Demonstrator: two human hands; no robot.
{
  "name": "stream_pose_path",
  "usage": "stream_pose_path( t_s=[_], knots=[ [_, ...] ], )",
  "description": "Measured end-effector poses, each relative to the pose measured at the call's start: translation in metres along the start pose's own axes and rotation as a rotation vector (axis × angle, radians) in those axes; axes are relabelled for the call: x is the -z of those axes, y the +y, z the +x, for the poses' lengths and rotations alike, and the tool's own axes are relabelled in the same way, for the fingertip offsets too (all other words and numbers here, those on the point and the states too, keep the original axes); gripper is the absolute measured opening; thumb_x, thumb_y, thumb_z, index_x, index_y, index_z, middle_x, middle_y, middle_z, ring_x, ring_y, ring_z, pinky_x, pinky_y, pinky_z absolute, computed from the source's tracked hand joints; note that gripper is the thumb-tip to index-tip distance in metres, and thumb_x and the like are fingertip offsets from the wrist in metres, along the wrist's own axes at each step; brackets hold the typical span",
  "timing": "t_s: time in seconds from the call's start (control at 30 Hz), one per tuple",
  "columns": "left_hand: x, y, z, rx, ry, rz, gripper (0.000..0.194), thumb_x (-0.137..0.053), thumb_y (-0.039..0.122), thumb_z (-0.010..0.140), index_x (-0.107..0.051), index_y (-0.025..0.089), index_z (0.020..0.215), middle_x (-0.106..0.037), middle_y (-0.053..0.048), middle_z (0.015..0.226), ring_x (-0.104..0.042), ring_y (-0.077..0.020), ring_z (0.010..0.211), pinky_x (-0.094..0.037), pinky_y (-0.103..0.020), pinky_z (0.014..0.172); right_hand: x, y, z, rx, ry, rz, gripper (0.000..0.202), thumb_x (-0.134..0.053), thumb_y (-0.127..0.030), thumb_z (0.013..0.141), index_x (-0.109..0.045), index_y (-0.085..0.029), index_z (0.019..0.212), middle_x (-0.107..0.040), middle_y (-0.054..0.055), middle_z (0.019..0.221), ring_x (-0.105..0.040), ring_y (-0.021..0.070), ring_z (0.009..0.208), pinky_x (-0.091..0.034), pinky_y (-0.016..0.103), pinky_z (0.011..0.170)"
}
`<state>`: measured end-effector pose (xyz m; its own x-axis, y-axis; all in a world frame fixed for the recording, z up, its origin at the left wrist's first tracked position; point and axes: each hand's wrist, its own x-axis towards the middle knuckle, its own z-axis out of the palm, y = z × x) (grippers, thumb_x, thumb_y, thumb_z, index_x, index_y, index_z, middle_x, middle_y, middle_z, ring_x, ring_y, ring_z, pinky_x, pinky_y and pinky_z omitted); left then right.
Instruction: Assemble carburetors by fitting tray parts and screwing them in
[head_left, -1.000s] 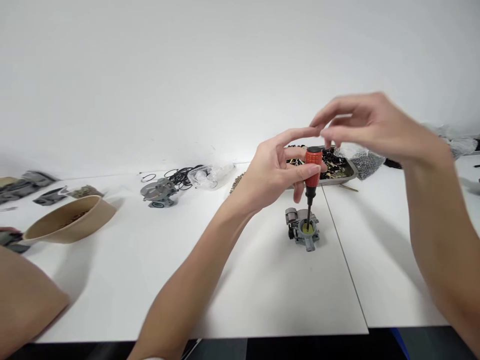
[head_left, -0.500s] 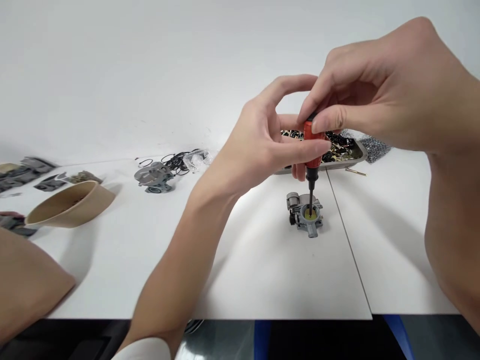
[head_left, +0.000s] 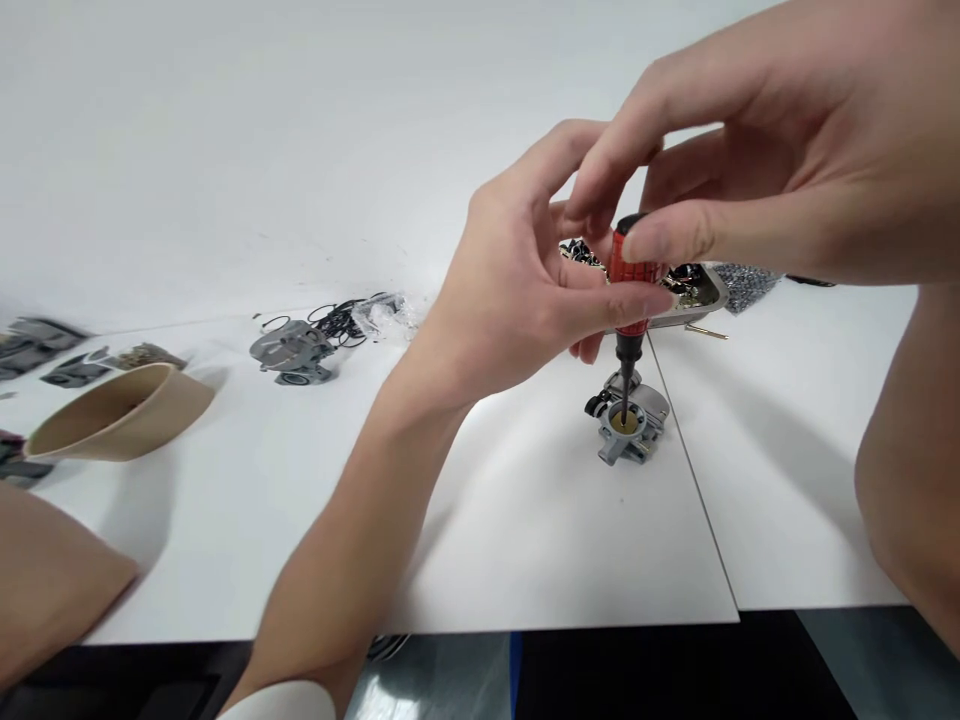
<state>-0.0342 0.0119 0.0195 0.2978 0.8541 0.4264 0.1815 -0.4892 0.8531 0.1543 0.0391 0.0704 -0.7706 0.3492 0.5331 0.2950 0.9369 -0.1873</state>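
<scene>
Head view, sole view. The red-and-black-handled screwdriver point(head_left: 634, 272) stands nearly upright, long axis running down into the round opening of the grey metal valve body point(head_left: 654, 408). Its tip appears to meet the brass-coloured disc point(head_left: 616, 420) inside; exact seating cannot be told. The body lies on the white tabletop point(head_left: 570, 520), left of the panel seam, below and slightly near of both hands; its short spout point(head_left: 609, 452) points near-left.

Left hand point(head_left: 510, 270): grasps the handle low, thumb across its near side, other fingers partly hidden behind. Right hand point(head_left: 802, 150): pinches the handle top, thumb against it; fingertip contact on the far side is partly hidden. The left hand is the nearer of the two to the body; the right sits higher.

Surroundings: metal tray point(head_left: 724, 290) of small black and brass-coloured parts beyond the hands, thin brass-coloured rod point(head_left: 706, 331) just beside it. Second grey metal body point(head_left: 292, 350) well to the left, tan oval bowl point(head_left: 135, 420) farther left.

Change against the previous frame: the body has turned, its spout then pointing almost straight near. Both hands remain at the handle.
</scene>
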Motion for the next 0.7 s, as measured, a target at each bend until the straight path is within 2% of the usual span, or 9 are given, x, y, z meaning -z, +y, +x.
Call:
stream_pose_path(
  t_s=[0.07, 0.13, 0.2, 0.3, 0.33, 0.4, 0.5, 0.6, 0.7],
  knots=[
    [-0.002, 0.001, 0.000, 0.009, 0.014, 0.029, 0.055, -0.079, 0.018, 0.071, -0.055, 0.022, 0.120, -0.067, -0.005, 0.088, -0.069, -0.0188, 0.073, -0.052, -0.026, 0.050, 0.006, 0.001, -0.003, -0.059, 0.046, 0.026, 0.014, -0.055, -0.021, 0.094, -0.065, -0.019, 0.104, -0.063, -0.013, 0.092, -0.061, -0.0001, 0.088, -0.050, 0.010, 0.079],
    [-0.003, 0.001, 0.000, -0.005, 0.024, 0.060, 0.051, -0.076, 0.016, 0.073, -0.056, 0.020, 0.120, -0.065, -0.004, 0.086, -0.068, -0.0161, 0.070, -0.052, -0.024, 0.050, 0.007, 0.007, -0.008, -0.170, 0.070, 0.036, 0.015, -0.052, -0.025, 0.098, -0.063, -0.017, 0.104, -0.061, -0.009, 0.088, -0.061, 0.0024, 0.083, -0.050, 0.016, 0.073],
    [-0.003, -0.001, 0.001, -0.032, 0.027, 0.097, 0.037, -0.072, 0.015, 0.077, -0.061, 0.016, 0.112, -0.063, -0.003, 0.083, -0.065, -0.0122, 0.065, -0.052, -0.022, 0.050, -0.002, 0.016, -0.020, -0.306, 0.054, 0.053, 0.018, -0.050, -0.028, 0.099, -0.064, -0.016, 0.100, -0.060, -0.005, 0.081, -0.057, 0.0036, 0.072, -0.044, 0.020, 0.061],
    [-0.003, -0.003, 0.003, -0.039, 0.039, 0.142, 0.021, -0.069, 0.017, 0.079, -0.065, 0.015, 0.099, -0.062, -0.002, 0.080, -0.062, -0.0091, 0.061, -0.051, -0.020, 0.049, -0.043, 0.030, -0.051, -0.541, -0.014, 0.143, 0.022, -0.055, -0.035, 0.096, -0.062, -0.019, 0.109, -0.064, 0.001, 0.090, -0.056, 0.0106, 0.073, -0.044, 0.026, 0.058],
    [-0.003, -0.004, 0.003, -0.033, 0.046, 0.149, 0.019, -0.069, 0.017, 0.079, -0.065, 0.017, 0.098, -0.062, -0.001, 0.079, -0.062, -0.0091, 0.060, -0.051, -0.020, 0.049, -0.061, 0.031, -0.064, -0.581, 0.009, 0.170, 0.033, -0.063, -0.042, 0.090, -0.059, -0.019, 0.114, -0.063, 0.005, 0.101, -0.059, 0.0154, 0.082, -0.048, 0.030, 0.064],
    [-0.003, -0.006, 0.004, -0.032, 0.050, 0.152, 0.019, -0.070, 0.020, 0.078, -0.066, 0.019, 0.096, -0.063, 0.000, 0.077, -0.062, -0.0095, 0.059, -0.051, -0.020, 0.049, -0.099, 0.027, -0.089, -0.653, -0.027, 0.214, 0.064, -0.071, -0.055, 0.079, -0.048, -0.021, 0.129, -0.057, 0.011, 0.119, -0.059, 0.0251, 0.098, -0.054, 0.041, 0.075],
    [-0.005, -0.009, 0.004, -0.065, 0.059, 0.138, 0.019, -0.072, 0.025, 0.078, -0.066, 0.020, 0.095, -0.062, 0.000, 0.074, -0.062, -0.0094, 0.059, -0.050, -0.019, 0.048, -0.142, 0.011, -0.113, -0.672, -0.074, 0.247, 0.084, -0.075, -0.061, 0.071, -0.035, -0.026, 0.137, -0.047, 0.013, 0.128, -0.053, 0.0316, 0.113, -0.052, 0.050, 0.089],
    [-0.008, -0.011, 0.004, -0.099, 0.083, 0.125, 0.017, -0.074, 0.026, 0.077, -0.068, 0.020, 0.092, -0.061, 0.001, 0.071, -0.061, -0.0091, 0.058, -0.049, -0.019, 0.046, -0.161, -0.004, -0.119, -0.631, -0.037, 0.215, 0.091, -0.079, -0.053, 0.067, -0.027, -0.028, 0.137, -0.042, 0.014, 0.130, -0.047, 0.0340, 0.119, -0.048, 0.055, 0.095],
    [-0.010, -0.009, 0.003, -0.109, 0.102, 0.117, 0.020, -0.077, 0.023, 0.074, -0.070, 0.020, 0.093, -0.060, 0.001, 0.067, -0.061, -0.0091, 0.057, -0.047, -0.018, 0.044, -0.165, -0.005, -0.117, -0.590, 0.049, 0.216, 0.085, -0.078, -0.042, 0.069, -0.026, -0.027, 0.134, -0.043, 0.013, 0.125, -0.047, 0.0327, 0.116, -0.048, 0.055, 0.095]
  ],
)
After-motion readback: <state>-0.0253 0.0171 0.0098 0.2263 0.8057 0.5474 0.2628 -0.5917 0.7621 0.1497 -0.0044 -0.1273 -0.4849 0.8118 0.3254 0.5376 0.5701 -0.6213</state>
